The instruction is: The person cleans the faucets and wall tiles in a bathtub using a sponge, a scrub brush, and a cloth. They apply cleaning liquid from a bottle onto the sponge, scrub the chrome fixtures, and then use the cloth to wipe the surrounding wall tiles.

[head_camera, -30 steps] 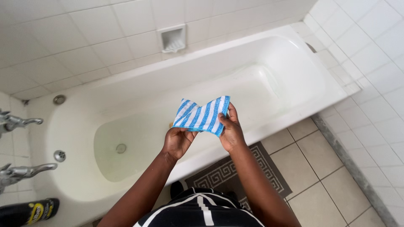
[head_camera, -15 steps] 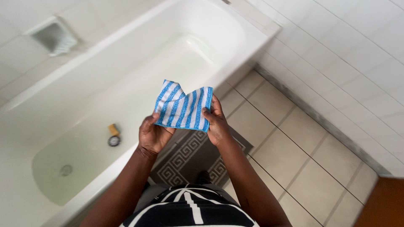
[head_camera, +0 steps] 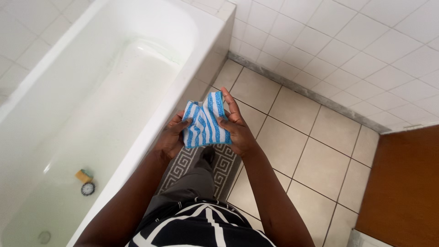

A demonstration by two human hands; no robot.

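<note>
One white bathtub (head_camera: 68,82) fills the left side, and on its floor lie two small things close together, a tan block (head_camera: 83,175) and a round dark plug (head_camera: 88,188), with a single drain (head_camera: 44,237) lower down. Right of the tub's rim, one grey patterned mat (head_camera: 183,162) lies on the beige tiled floor (head_camera: 311,151). Above the mat, the left hand (head_camera: 171,137) and the right hand (head_camera: 235,128) both grip one cloth (head_camera: 204,122) between them, fingers curled onto its two sides. The cloth is blue with white stripes, bunched and folded in the middle so that its upper edge stands in two peaks. Rightward, the floor tiles run open to the white tiled wall (head_camera: 343,45), and a brown wooden panel (head_camera: 402,187) closes the far right.
</note>
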